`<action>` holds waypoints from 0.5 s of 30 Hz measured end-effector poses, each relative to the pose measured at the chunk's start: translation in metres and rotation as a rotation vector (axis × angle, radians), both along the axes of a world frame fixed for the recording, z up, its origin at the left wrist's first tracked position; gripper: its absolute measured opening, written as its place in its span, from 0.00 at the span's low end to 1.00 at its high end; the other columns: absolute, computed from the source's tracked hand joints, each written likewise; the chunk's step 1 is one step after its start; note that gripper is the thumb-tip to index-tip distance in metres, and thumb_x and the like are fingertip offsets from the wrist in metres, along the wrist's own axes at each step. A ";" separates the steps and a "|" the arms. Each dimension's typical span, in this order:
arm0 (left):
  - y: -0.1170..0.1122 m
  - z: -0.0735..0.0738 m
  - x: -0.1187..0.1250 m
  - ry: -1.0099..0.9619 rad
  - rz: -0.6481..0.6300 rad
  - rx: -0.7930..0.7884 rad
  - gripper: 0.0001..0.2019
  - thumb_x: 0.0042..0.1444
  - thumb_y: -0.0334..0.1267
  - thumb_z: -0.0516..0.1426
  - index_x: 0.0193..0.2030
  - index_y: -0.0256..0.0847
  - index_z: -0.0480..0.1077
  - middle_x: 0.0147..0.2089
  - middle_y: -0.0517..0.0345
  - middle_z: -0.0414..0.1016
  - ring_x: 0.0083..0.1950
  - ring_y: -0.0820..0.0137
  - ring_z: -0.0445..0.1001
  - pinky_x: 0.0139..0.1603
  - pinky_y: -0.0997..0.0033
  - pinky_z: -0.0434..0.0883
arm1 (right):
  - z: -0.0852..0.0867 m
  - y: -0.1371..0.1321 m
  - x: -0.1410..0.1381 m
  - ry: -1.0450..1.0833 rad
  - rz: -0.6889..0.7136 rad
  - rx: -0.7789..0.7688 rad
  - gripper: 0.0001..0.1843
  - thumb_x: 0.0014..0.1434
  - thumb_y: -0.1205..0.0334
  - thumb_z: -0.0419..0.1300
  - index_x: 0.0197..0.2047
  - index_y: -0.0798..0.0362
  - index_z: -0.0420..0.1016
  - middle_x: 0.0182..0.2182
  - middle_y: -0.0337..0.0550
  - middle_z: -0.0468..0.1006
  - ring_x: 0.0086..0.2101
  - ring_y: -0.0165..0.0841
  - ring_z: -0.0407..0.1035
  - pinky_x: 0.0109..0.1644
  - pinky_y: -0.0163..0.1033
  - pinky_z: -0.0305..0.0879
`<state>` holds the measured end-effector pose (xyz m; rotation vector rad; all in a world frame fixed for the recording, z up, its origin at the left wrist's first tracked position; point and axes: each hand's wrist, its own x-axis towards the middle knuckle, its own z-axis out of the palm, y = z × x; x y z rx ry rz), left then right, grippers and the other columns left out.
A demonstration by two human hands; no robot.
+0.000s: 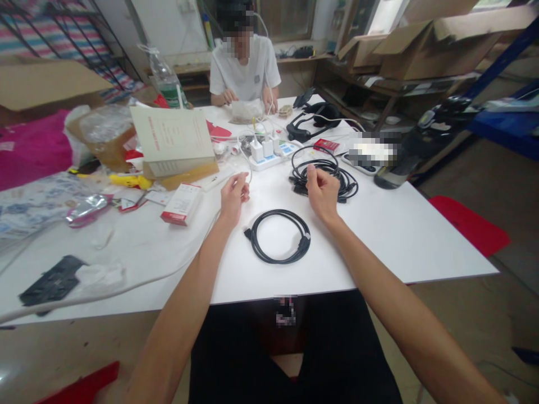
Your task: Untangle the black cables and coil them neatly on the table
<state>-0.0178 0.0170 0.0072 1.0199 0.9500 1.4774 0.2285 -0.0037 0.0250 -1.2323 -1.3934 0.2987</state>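
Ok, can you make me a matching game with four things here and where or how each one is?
1. Coiled cable
2. Power strip
3. Small box
4. Cable pile

A. Partly hidden by the right hand
B. White, with chargers plugged in
C. One black ring on the white table
D. Red and white, left of the left hand

Pairs: 1-C, 2-B, 3-D, 4-A
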 end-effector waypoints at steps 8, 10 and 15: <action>0.005 -0.001 0.000 0.037 -0.006 0.005 0.22 0.57 0.57 0.71 0.46 0.41 0.77 0.28 0.65 0.67 0.24 0.79 0.61 0.24 0.78 0.58 | 0.007 0.041 0.080 -0.405 0.034 -0.062 0.34 0.68 0.25 0.54 0.34 0.51 0.69 0.30 0.43 0.76 0.32 0.33 0.66 0.42 0.42 0.60; 0.006 -0.001 0.000 0.044 -0.014 0.003 0.23 0.57 0.58 0.72 0.45 0.41 0.77 0.28 0.65 0.67 0.24 0.80 0.61 0.24 0.78 0.59 | -0.002 0.038 0.093 -0.564 0.078 -0.084 0.33 0.66 0.26 0.57 0.38 0.51 0.73 0.38 0.48 0.80 0.39 0.37 0.71 0.48 0.45 0.63; 0.006 -0.004 -0.001 0.081 -0.013 0.003 0.23 0.56 0.59 0.71 0.45 0.41 0.78 0.27 0.65 0.67 0.24 0.79 0.62 0.24 0.76 0.59 | -0.024 0.030 0.101 -0.769 0.104 -0.137 0.33 0.65 0.28 0.61 0.53 0.51 0.79 0.52 0.55 0.80 0.55 0.49 0.71 0.62 0.53 0.59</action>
